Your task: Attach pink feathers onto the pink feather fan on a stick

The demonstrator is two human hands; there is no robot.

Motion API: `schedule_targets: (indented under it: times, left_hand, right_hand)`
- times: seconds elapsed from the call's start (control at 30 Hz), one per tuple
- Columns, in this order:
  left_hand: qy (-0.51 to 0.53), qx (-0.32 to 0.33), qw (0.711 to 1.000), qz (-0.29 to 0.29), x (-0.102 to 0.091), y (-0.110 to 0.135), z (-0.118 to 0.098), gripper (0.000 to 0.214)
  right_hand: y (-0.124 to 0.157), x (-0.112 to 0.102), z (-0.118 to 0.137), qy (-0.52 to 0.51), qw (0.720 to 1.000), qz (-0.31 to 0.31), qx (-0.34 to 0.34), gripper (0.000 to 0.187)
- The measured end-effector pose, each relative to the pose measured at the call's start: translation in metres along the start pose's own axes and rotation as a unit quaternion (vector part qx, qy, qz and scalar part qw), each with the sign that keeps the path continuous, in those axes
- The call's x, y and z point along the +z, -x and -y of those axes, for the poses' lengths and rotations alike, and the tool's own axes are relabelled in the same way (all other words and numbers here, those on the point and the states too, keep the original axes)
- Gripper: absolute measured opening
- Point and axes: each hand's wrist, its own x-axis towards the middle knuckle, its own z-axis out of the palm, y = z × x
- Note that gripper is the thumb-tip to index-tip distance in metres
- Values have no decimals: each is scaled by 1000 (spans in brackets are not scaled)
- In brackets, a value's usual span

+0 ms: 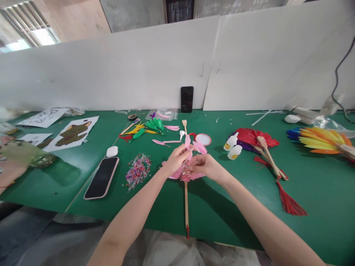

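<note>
Pinched in my left hand (177,158) is a pink feather (188,142), held upright over a pink feather fan (180,174). My right hand (204,167) is closed close beside it, fingertips at the lower end of the pink feathers; the exact grip is partly hidden. A second pink feather (200,147) leans to the right above the hands. Below them, the fan's wooden handle (186,203) points toward the table's front edge and ends in a red cord. Both hands cover much of the fan's middle.
Left lie sequins (138,169), a phone (102,178) and a white case (112,151). Glue bottles (231,142) and a red feather fan (253,138) are right. Behind are green feathers (155,126), a round lid (203,139) and an upright phone (187,99). Another person's arm (13,170) is far left.
</note>
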Motion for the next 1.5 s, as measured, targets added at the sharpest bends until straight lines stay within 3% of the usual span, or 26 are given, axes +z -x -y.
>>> schedule_targets:
  times: [0.17, 0.37, 0.53, 0.67, 0.87, 1.03, 1.23, 1.43, 1.5]
  left_hand:
    - [4, -7, 1000, -2, -3, -1, 3, 32]
    - [5, -9, 1000, 6, -4, -2, 2, 31]
    - [-32, 2, 999, 13, -3, 0, 0, 29]
    - [-26, -5, 1000, 14, -2, 0, -3, 28]
    - [99, -49, 994, 20, -2, 1, -7, 28]
    - [137, -64, 988, 40, -3, 2, -9, 28]
    - [153, -51, 987, 12, -5, -1, -9, 24]
    - [148, -22, 986, -79, -6, -7, -3, 29]
    - [133, -19, 984, -113, -8, -9, -2, 33]
  right_hand:
    - [0, -2, -2, 17, 1000, 1, 0, 33]
    - [2, 4, -1, 86, 996, -36, -1, 25]
    - [5, 6, 1, 164, 984, -56, -35, 24]
    - [8, 5, 6, 152, 988, -17, -34, 28]
    - [9, 6, 9, 144, 986, 18, -82, 33]
    - [7, 3, 9, 146, 984, -14, -104, 33]
    - [4, 0, 7, 120, 985, -61, -110, 36]
    - [6, 3, 5, 135, 954, -203, -174, 28]
    - [12, 11, 6, 165, 937, -219, -215, 26]
